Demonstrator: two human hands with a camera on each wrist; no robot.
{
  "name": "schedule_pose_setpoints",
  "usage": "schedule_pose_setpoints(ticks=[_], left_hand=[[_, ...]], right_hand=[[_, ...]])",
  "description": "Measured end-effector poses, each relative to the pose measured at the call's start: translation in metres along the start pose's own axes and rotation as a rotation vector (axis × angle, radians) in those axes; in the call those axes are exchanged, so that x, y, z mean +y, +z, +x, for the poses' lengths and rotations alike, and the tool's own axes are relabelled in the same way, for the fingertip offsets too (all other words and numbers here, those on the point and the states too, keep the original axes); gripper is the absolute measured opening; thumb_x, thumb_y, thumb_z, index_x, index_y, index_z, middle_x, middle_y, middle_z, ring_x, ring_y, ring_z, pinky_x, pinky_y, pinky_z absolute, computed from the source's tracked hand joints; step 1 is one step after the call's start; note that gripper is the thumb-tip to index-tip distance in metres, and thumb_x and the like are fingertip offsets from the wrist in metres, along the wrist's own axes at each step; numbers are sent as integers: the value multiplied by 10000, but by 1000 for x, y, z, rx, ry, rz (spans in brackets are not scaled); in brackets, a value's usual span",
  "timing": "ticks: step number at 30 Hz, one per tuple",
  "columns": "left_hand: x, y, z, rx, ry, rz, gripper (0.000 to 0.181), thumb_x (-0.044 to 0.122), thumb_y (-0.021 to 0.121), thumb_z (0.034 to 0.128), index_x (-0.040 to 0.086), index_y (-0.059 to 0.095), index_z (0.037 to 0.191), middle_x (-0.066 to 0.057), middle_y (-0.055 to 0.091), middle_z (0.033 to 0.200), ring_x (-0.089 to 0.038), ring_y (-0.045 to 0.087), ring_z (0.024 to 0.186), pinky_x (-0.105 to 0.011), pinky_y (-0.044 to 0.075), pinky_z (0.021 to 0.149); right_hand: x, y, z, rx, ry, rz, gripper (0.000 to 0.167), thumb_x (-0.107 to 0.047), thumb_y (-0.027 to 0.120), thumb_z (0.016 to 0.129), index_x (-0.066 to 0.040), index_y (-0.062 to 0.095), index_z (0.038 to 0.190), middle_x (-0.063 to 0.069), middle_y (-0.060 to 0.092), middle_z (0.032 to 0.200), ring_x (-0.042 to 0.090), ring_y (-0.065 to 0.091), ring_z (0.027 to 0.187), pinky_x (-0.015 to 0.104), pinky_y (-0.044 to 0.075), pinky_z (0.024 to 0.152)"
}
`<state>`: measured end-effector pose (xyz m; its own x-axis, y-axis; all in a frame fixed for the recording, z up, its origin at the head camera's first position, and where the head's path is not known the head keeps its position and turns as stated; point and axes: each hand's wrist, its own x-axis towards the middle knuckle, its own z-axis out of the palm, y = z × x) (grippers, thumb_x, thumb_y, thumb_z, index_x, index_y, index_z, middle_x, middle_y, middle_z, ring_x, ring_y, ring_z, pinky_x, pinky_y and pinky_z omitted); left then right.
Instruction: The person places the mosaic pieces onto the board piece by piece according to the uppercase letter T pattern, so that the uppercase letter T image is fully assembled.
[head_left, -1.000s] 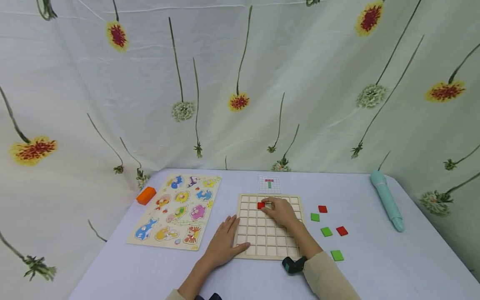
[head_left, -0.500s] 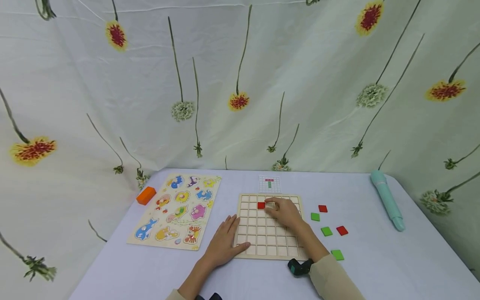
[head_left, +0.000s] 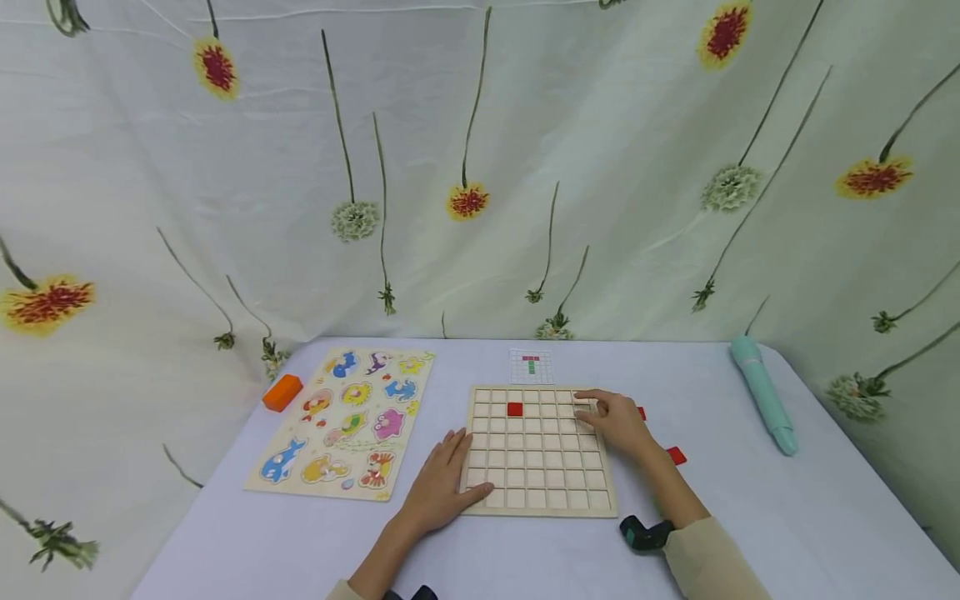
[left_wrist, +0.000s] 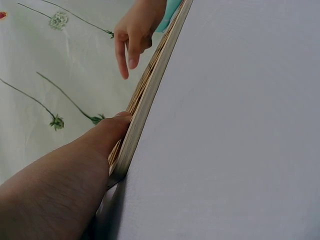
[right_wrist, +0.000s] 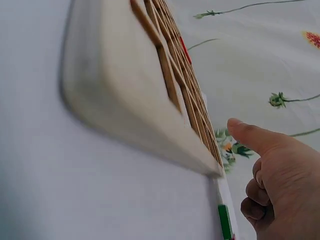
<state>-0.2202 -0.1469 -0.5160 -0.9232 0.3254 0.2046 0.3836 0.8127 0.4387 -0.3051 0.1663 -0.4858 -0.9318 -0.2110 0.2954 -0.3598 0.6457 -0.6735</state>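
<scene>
Across the desk (head_left: 540, 567), we are losing part of the grid board (head_left: 536, 477) under the left hand (head_left: 437, 490), resting straight-fingered on its left edge. Since the earlier frame, the right hand (head_left: 619, 423) is shifting to the right edge, empty, thumb and forefinger apart. One red tile (head_left: 515, 409) is sitting in an upper cell; loose tiles (head_left: 677, 456) are mostly hiding behind the right forearm (head_left: 673, 487).

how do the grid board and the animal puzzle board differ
The grid board is divided into plain square cells, while the animal puzzle board is covered with colourful animal shapes. The grid board shows a single red tile; the animal puzzle board shows many colours. The left hand touches the grid board, while the animal puzzle board lies untouched. Both are pale, flat boards lying on the table.
</scene>
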Motion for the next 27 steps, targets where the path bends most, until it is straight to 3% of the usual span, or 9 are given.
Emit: schedule_pose_setpoints(ticks=[14, 27], left_hand=[[-1, 0, -1, -3, -8, -4, 898, 622, 538, 814, 20, 294, 1434, -133, 265, 1483, -294, 158, 1379, -448, 151, 1107], [0, -1, 0, -1, -1, 0, 895, 620, 538, 816, 19, 295, 1433, -135, 270, 1480, -296, 161, 1378, -450, 153, 1107]], right_hand=[[51, -48, -22, 63, 88, -90, 387, -250, 737, 789, -55, 660, 1115, -35, 332, 496, 90, 245, 441, 220, 220, 386], [62, -56, -27, 50, 138, -114, 412, -263, 735, 789, -46, 646, 1129, -10, 349, 501, 109, 284, 423, 204, 223, 368]])
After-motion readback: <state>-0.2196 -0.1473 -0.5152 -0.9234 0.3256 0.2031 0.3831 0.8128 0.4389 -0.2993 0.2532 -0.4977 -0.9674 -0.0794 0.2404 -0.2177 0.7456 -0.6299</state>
